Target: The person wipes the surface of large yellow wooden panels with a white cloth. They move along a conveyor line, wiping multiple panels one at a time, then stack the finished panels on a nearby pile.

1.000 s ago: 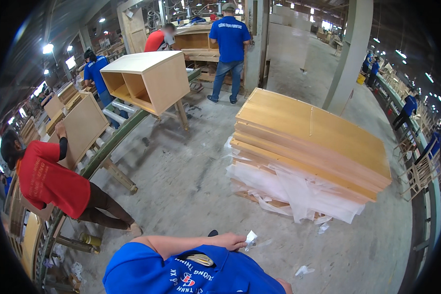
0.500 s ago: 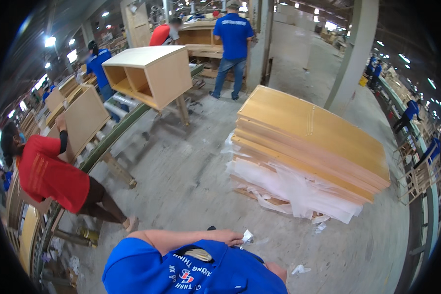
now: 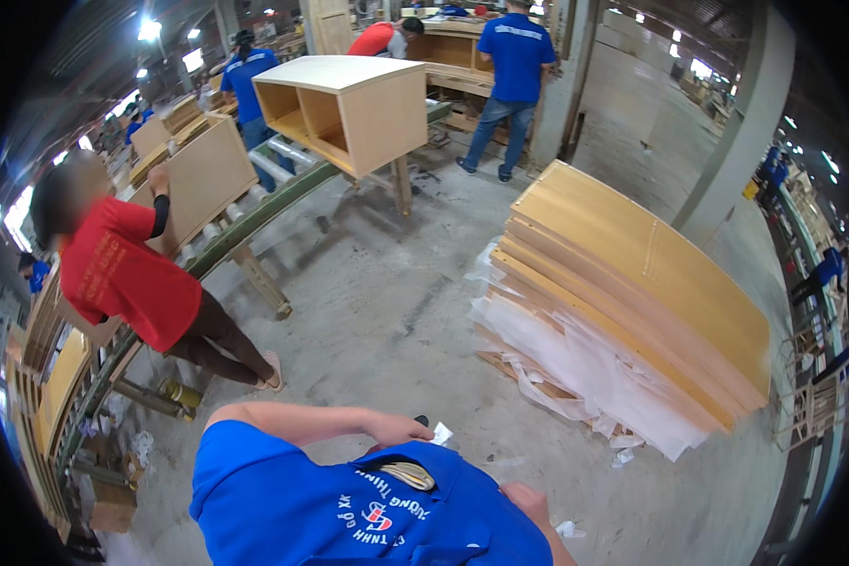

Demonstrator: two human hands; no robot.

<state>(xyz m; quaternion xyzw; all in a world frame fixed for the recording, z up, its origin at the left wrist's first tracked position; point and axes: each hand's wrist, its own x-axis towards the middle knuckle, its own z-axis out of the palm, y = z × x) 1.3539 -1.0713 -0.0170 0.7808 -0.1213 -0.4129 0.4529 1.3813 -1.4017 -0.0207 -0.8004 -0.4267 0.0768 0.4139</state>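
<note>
From the wearer's spot, grey concrete floor [image 3: 387,292] runs out to a roller conveyor [image 3: 272,207] at eleven o'clock; a red-shirted worker [image 3: 146,269] stands there at ten, and a two-bay wooden cabinet [image 3: 382,123] rests on it at twelve. Stacked wood panels [image 3: 641,274] with white sheeting [image 3: 575,358] sit at two. The left hand [image 3: 396,430] pinches a white scrap [image 3: 441,433] at one; the right hand [image 3: 526,498], at four, I can't read.

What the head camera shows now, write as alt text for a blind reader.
A person in a blue shirt holds a white scrap in their left hand. Ahead to the right, a stack of wooden panels stands on the workshop floor; to the left, a co-worker in red stands beside a roller conveyor.
</note>
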